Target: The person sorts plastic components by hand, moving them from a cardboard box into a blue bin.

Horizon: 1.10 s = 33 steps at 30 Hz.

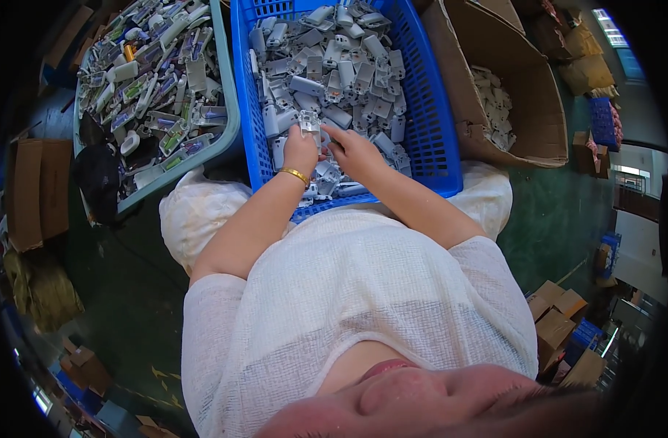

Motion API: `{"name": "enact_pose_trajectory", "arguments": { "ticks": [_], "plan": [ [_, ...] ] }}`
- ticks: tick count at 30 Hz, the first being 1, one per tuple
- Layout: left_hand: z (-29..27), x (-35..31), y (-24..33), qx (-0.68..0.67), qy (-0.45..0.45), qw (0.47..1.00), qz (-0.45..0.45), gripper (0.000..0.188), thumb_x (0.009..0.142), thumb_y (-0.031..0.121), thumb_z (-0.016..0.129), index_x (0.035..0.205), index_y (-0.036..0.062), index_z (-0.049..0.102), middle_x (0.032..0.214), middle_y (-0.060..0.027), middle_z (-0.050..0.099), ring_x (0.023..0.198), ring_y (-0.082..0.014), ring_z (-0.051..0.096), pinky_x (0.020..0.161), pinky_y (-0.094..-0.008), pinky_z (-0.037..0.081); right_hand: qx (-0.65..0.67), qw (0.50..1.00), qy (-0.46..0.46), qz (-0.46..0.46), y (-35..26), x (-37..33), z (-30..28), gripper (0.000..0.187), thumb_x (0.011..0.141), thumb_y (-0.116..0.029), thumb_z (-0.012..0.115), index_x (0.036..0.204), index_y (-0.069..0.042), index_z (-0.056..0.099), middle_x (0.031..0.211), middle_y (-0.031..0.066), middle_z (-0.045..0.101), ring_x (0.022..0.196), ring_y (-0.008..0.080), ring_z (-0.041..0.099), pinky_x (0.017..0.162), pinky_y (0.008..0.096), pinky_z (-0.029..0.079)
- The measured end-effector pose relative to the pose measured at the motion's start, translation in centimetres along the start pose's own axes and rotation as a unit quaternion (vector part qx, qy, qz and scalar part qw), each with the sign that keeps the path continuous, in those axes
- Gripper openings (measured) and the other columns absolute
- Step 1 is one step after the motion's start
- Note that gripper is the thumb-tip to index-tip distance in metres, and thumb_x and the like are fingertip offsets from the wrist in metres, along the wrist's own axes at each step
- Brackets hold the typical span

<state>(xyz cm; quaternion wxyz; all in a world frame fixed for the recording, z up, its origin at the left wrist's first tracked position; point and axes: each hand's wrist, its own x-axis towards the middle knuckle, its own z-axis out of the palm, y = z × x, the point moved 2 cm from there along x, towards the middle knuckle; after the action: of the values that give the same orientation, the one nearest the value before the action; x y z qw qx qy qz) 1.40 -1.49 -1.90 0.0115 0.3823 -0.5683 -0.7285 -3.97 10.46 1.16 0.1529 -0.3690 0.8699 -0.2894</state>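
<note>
and here's the left hand [302,152], closed around the near end of a small pale casing [309,123], lifted over the heap [374,87] in the blue basket [430,135]. that grip is clamped on the part, thumb uppermost, probably so the far end stays free and in plain sight. in from the other side comes the right hand [356,157], finger and thumb right beside the casing; whether that grip touches it, i can't tell. the casing sits between the two hands, where both can presumably work on it. look at the layout: basket straight ahead, likely for the shortest reach; on the left the pale teal tub [232,109], loaded with mixed coloured parts [155,80]; on the right an open cardboard box [527,95] holding more pale pieces [494,109], perhaps placed to keep batches apart.
</note>
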Motion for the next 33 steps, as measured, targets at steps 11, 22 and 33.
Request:
{"name": "enact_pose_trajectory", "arguments": {
  "ticks": [11,22,33],
  "plan": [
    [0.6,-1.7,-0.3,0.462,0.009,0.812,0.355,0.063,0.065,0.007,0.062,0.124,0.0124,0.041,0.113,-0.0128,0.044,0.102,-0.0337,0.041,0.090,-0.0418,0.036,0.503,0.821,0.051,0.265,1.8,1.6,-2.9,0.037,0.073,-0.016,0.068,0.105,-0.004,0.053,0.072,0.0005,0.054,0.051,0.0069,0.046,0.045,0.0217,0.038],
    [-0.7,0.4,-1.0,0.330,0.092,0.861,0.377,0.065,0.069,0.019,0.067,0.125,0.0044,0.037,0.120,-0.0180,0.041,0.113,-0.0333,0.038,0.097,-0.0421,0.029,0.428,0.829,0.359,0.023,2.8,1.1,-18.2,0.028,0.077,-0.003,0.063,0.103,-0.002,0.053,0.081,0.0048,0.060,0.057,0.0071,0.048,0.050,0.0178,0.038],
    [-3.0,1.1,2.9,-0.103,0.179,0.960,0.192,0.025,0.086,0.015,0.049,0.106,-0.0002,0.052,0.101,-0.0097,0.056,0.094,-0.0189,0.053,0.083,-0.0283,0.041,-0.014,0.980,0.183,-0.079,4.8,3.8,-13.0,0.040,0.078,-0.005,0.056,0.117,-0.009,0.050,0.101,0.0134,0.060,0.095,0.0208,0.058,0.081,0.0297,0.045]
  ]
}}
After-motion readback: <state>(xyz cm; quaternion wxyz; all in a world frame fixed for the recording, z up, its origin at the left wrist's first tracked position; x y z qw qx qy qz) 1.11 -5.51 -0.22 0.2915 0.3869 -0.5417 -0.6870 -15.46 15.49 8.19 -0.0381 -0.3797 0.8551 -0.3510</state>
